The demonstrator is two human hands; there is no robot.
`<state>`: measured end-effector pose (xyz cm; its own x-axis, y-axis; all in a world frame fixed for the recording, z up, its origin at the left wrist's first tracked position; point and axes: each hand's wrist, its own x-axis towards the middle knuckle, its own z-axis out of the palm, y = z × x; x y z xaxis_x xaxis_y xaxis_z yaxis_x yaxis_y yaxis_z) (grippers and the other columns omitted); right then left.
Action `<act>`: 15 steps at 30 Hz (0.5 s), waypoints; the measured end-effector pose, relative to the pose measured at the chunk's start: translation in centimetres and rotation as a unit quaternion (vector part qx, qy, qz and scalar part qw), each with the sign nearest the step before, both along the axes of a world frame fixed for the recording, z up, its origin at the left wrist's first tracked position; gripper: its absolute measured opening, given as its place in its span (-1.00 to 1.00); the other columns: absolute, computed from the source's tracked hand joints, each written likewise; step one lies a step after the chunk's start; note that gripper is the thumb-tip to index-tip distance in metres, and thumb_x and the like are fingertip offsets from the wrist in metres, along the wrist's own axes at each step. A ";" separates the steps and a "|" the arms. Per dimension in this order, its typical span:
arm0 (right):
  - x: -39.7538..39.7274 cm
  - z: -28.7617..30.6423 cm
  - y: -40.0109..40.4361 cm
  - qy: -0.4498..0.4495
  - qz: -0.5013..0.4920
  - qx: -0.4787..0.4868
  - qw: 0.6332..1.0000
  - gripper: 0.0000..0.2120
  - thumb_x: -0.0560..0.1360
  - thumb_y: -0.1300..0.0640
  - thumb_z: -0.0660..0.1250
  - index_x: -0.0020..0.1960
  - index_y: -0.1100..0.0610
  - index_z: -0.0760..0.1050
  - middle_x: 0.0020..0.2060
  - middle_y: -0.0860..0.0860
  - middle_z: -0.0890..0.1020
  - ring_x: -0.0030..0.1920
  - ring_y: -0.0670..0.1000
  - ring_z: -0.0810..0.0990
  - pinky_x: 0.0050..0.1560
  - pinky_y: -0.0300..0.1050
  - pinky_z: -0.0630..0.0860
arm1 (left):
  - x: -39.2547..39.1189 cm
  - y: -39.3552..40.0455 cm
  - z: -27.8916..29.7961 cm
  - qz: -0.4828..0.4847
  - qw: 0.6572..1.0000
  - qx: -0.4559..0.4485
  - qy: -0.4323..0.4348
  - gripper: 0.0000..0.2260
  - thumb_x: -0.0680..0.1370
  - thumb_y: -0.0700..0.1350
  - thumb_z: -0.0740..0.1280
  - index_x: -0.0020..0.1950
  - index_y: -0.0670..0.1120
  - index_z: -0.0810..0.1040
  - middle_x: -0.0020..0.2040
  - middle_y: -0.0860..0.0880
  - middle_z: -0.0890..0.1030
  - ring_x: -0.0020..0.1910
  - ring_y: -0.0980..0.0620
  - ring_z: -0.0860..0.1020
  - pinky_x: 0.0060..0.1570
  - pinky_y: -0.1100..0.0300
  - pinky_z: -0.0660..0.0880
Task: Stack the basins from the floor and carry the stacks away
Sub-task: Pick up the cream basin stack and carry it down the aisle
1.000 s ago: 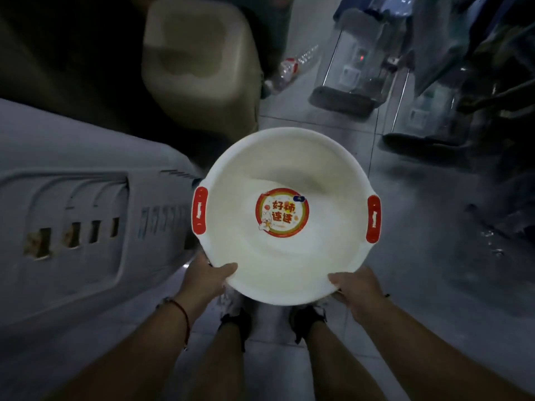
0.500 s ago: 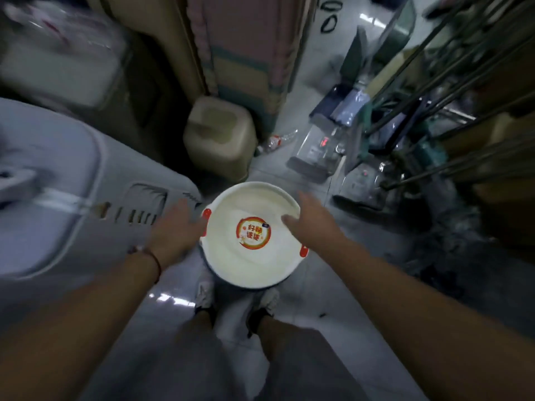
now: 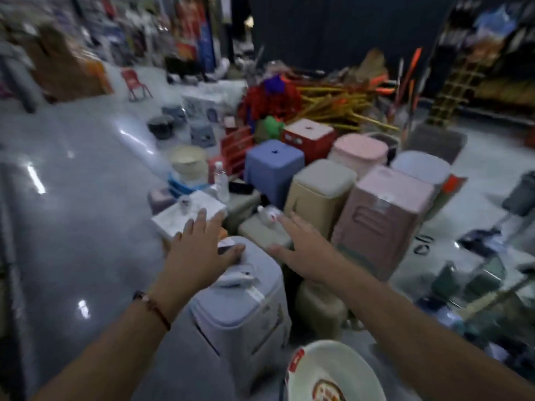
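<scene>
The white basin (image 3: 333, 371) with red handle patches and a round red sticker sits low at the bottom edge, partly cut off by the frame. Neither hand touches it. My left hand (image 3: 199, 250) is stretched forward with fingers spread, above the top of a tall pale blue-grey bin (image 3: 246, 308). My right hand (image 3: 304, 250) reaches forward beside it, fingers straight, holding nothing. The view is blurred by motion.
Tall plastic bins crowd the floor ahead: beige (image 3: 321, 189), pink (image 3: 385, 212), blue (image 3: 273, 166), red (image 3: 308, 134). A white box (image 3: 185, 215) and a stack of small basins (image 3: 188, 166) lie to the left of them. Brooms (image 3: 347, 102) pile behind. Grey glossy floor (image 3: 81, 198) stretches left.
Both hands let go of the white basin and rose forward. My view swung up from the basin to the bins ahead, leaving the basin low at the frame's bottom.
</scene>
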<state>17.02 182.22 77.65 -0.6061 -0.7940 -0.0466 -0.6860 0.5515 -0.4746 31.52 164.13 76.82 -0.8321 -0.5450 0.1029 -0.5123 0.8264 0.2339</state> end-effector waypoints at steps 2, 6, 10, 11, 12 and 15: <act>3.1 2.9 -5.3 0.029 0.036 -0.029 0.999 -0.29 0.56 -0.27 0.21 0.59 -0.02 0.10 0.57 0.03 0.17 0.57 0.10 0.07 0.52 0.08 0.10 | 4.0 -4.0 2.4 0.037 0.999 -0.021 0.025 -0.15 0.41 0.54 -0.02 0.59 0.12 0.10 0.60 -0.10 0.14 0.51 -0.20 0.21 0.39 -0.19 0.30; 10.1 7.5 -14.8 0.011 0.084 -0.091 0.992 -0.39 0.58 -0.24 0.19 0.56 -0.07 0.19 0.54 -0.03 0.24 0.55 0.10 0.11 0.51 0.07 0.13 | 12.4 -11.5 6.5 0.090 0.995 -0.031 0.040 -0.22 0.49 0.45 0.10 0.61 0.14 -0.04 0.63 -0.08 -0.02 0.58 -0.14 0.05 0.49 -0.13 0.17; 16.2 10.8 -21.2 0.000 0.129 -0.132 0.983 -0.48 0.60 -0.19 0.21 0.50 -0.06 0.28 0.47 -0.04 0.34 0.44 0.02 0.26 0.39 -0.02 0.25 | 19.1 -18.4 9.2 0.141 0.989 -0.043 0.034 -0.18 0.49 0.43 0.13 0.61 0.14 -0.12 0.64 -0.06 -0.09 0.59 -0.16 0.01 0.49 -0.13 0.14; 17.2 11.4 -22.3 -0.010 0.127 -0.134 0.983 -0.47 0.59 -0.19 0.21 0.51 -0.06 0.27 0.47 -0.05 0.34 0.43 0.00 0.28 0.38 -0.03 0.28 | 20.2 -19.7 9.8 0.147 0.988 -0.041 0.030 -0.18 0.50 0.43 0.14 0.61 0.13 -0.13 0.64 -0.06 -0.09 0.59 -0.16 0.01 0.50 -0.13 0.14; 17.9 11.7 -23.1 -0.018 0.128 -0.133 0.983 -0.45 0.59 -0.20 0.21 0.53 -0.08 0.25 0.48 -0.08 0.31 0.44 -0.03 0.28 0.38 -0.06 0.27 | 21.0 -20.9 10.1 0.150 0.988 -0.034 0.026 -0.19 0.50 0.42 0.15 0.61 0.13 -0.13 0.64 -0.06 -0.09 0.59 -0.16 0.01 0.50 -0.13 0.13; 18.8 11.8 -25.0 -0.021 0.144 -0.103 0.984 -0.42 0.59 -0.21 0.22 0.56 -0.13 0.18 0.52 -0.14 0.24 0.49 -0.09 0.20 0.34 -0.18 0.19 | 21.7 -23.3 10.6 0.138 0.990 -0.025 0.010 -0.21 0.53 0.38 0.17 0.61 0.14 -0.12 0.64 -0.06 -0.10 0.59 -0.14 0.00 0.50 -0.10 0.11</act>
